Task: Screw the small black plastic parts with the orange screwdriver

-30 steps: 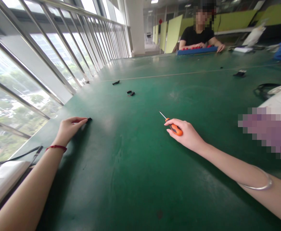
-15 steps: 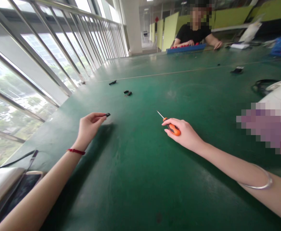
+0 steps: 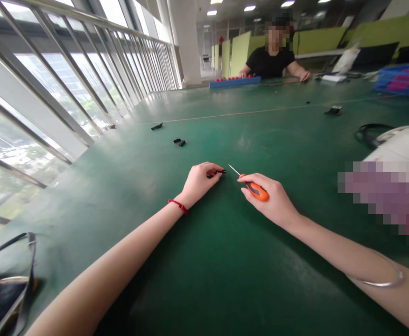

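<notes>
My left hand [image 3: 200,182] pinches a small black part [image 3: 214,173] with a reddish area, partly hidden by the fingers; its exact kind cannot be made out. My right hand [image 3: 269,196] is wrapped around the orange and black handle of a screwdriver [image 3: 258,190]. The metal shaft points up and left, and its tip lies just right of the black part, apart from it. Both hands are low over the green table [image 3: 190,261].
Small black pieces [image 3: 179,142] and another black piece [image 3: 157,126] lie farther off. A metal railing [image 3: 85,70] runs along the left. Across the table sits a person [image 3: 271,60] behind a blue tray [image 3: 235,82]. At right are a blue basket [image 3: 400,80] and a white bag [image 3: 404,144].
My left hand has carried the small black part rightward from the table's left side to beside the screwdriver tip. My right hand has barely moved. The person's blue tray has shifted left.
</notes>
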The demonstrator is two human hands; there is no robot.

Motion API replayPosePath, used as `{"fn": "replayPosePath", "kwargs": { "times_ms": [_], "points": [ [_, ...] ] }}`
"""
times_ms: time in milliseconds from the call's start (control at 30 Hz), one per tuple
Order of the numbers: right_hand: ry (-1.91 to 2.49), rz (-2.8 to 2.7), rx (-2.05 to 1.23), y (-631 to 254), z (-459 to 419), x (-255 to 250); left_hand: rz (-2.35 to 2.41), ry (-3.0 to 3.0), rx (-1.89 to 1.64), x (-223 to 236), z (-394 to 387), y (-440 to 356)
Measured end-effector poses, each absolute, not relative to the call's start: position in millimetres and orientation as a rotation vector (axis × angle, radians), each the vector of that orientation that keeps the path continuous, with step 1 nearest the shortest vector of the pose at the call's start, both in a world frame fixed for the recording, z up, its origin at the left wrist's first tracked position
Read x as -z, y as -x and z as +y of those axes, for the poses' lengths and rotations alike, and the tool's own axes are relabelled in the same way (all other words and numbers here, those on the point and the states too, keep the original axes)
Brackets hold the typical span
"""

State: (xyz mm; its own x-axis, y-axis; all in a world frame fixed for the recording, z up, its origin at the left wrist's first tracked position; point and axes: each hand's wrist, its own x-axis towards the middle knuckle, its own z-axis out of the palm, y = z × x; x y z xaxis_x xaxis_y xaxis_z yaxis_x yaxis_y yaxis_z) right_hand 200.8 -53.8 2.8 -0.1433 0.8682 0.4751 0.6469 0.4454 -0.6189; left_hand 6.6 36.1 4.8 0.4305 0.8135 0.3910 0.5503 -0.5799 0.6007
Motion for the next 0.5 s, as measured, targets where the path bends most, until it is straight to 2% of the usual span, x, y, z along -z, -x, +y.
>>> {"fn": "replayPosePath", "kwargs": {
  "times_ms": [200, 500],
  "points": [
    [1.234, -1.706, -0.376, -201, -58, -4, 1.080, -2.351, -0.944, 1, 38, -4],
    [1.121, -1.688, -0.224, -198, -66, -7, 1.125, -2.396, -0.949, -1, 33, -4]
  ]
}}
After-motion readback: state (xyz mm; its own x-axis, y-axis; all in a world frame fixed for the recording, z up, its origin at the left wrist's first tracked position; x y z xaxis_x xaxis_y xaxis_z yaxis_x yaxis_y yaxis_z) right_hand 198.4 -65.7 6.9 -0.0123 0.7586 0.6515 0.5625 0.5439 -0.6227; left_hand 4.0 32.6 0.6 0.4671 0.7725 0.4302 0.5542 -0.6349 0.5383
